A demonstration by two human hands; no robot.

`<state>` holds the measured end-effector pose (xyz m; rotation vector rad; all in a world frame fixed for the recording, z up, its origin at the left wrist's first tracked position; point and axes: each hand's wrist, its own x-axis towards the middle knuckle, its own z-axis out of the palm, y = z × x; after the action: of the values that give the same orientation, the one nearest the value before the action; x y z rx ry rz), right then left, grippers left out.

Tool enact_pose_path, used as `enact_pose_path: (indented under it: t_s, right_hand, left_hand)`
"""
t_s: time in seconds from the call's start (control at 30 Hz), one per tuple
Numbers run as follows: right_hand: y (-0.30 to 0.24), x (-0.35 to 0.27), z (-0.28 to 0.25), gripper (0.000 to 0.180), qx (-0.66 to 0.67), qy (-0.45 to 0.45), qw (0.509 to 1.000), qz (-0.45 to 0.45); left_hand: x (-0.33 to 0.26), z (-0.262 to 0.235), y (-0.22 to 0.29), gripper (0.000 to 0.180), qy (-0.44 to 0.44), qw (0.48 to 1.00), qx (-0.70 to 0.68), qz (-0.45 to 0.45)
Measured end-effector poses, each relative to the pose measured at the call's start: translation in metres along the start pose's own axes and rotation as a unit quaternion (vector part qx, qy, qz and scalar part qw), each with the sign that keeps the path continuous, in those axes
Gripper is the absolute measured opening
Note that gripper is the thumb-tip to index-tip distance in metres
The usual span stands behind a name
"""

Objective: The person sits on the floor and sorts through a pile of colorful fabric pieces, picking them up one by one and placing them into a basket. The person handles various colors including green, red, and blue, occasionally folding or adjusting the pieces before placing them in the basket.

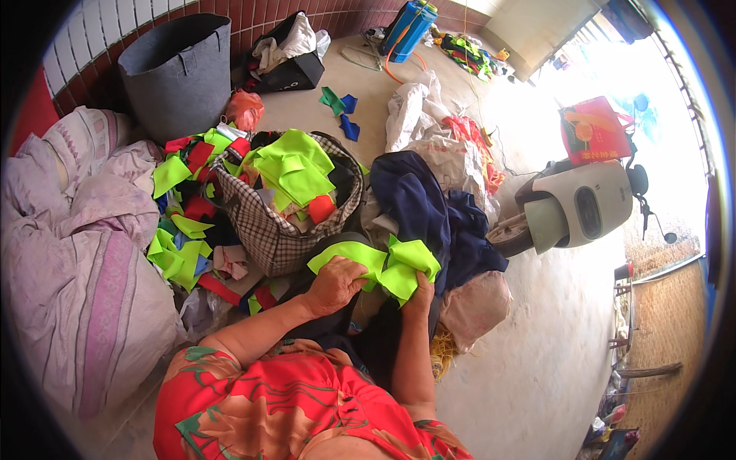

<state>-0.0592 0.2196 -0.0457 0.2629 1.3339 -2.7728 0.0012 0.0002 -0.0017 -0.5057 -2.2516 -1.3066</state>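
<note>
My left hand (pixel 337 284) is closed on the left end of a neon yellow-green fabric piece (pixel 349 253). My right hand (pixel 419 294) grips a folded or bunched neon yellow-green cloth (pixel 409 264) at its right side. Whether both hands hold one strip or separate pieces, I cannot tell. Just beyond my left hand stands a checked bag (pixel 261 239), filled with yellow-green fabric pieces (pixel 291 165) and a few red scraps. Dark navy cloth (pixel 414 195) lies in a heap past my right hand, and black fabric is spread beneath both hands.
Mixed fabric scraps (pixel 180 253) pile up left of the bag, beside a large pale cloth bundle (pixel 92 291). A grey bucket (pixel 178 84) stands against the tiled wall. White sacks (pixel 418 111) lie ahead. To the right is a white scooter (pixel 571 203) with a red box (pixel 594 130).
</note>
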Motion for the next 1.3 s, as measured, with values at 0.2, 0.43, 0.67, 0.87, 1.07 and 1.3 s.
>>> enact_pose_path:
  t_s: [0.2,0.43,0.67,0.87,1.07,1.3]
  right_hand:
    - [0.001,0.001,0.001,0.041,0.016,-0.004,0.999,-0.035]
    - [-0.003,0.003,-0.009,0.039,-0.007,0.013,0.999,-0.047]
    - [-0.008,0.000,-0.010,0.042,0.076,-0.028,0.997,-0.007]
    - [-0.004,0.005,-0.017,0.045,0.155,-0.140,0.977,0.049]
    - [-0.006,0.010,-0.022,0.046,0.195,-0.152,0.967,0.056]
    - [-0.004,0.008,-0.020,0.044,0.219,-0.186,0.955,0.071]
  left_hand:
    - [0.001,0.000,0.002,0.017,0.006,1.000,-0.010,-0.016]
    - [0.018,-0.017,0.009,0.015,-0.017,0.957,-0.217,-0.193]
    - [0.055,-0.035,-0.014,0.021,0.135,0.723,-0.612,-0.290]
    - [0.063,-0.033,-0.039,0.019,0.203,0.563,-0.747,-0.290]
    - [0.064,-0.017,-0.045,0.026,0.204,0.535,-0.746,-0.340]
    - [0.064,-0.009,-0.043,0.027,0.159,0.556,-0.741,-0.342]
